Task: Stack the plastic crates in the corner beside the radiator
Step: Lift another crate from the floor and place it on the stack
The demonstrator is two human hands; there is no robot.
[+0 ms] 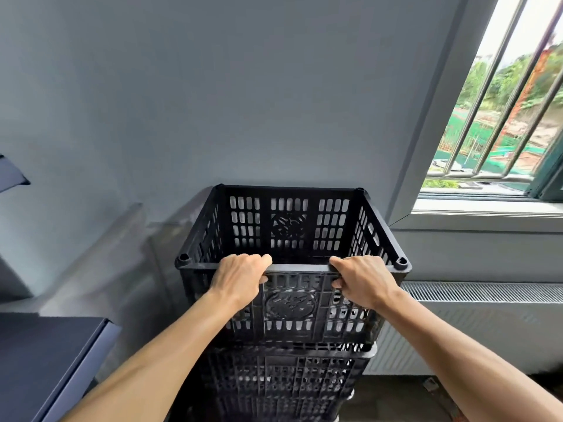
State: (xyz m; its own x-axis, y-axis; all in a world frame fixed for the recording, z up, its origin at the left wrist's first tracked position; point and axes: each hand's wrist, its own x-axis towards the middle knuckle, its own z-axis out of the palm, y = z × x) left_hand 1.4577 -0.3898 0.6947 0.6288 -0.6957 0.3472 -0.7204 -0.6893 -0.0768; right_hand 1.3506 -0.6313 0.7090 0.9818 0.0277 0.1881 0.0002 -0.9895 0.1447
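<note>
- A black plastic crate [292, 239] with slotted walls is held at its near rim by both hands, in front of a grey wall [213, 102].
- The left hand [239, 280] is clamped on the near rim left of the middle, fingers curled over the top edge and the thumb pressed against the outer face.
- The right hand [364, 280] is clamped on the same rim right of the middle, in a mirrored grip, with a stretch of bare rim seen between the two hands.
- Both forearms are bare and are stretched forward from the bottom corners of the view.
- The held crate is seen open-topped and empty, with a round embossed emblem on its near and far walls.
- Directly beneath it, a second black crate [283, 379] is seen, with more black lattice below that; the bottom of the held crate is met by the top of the one under it, though whether it is fully seated cannot be told.
- The stack is placed in the corner, close to the grey wall behind and just beside a white radiator [487, 327] on the right.
- The radiator is mounted under a window sill [487, 208], with a slotted grille along its top.
- Above the sill, a barred window [502, 117] is seen, with greenery and green netting outside.
- At lower left, a dark flat surface [45, 354] with a pale edge is seen, apart from the crates.
</note>
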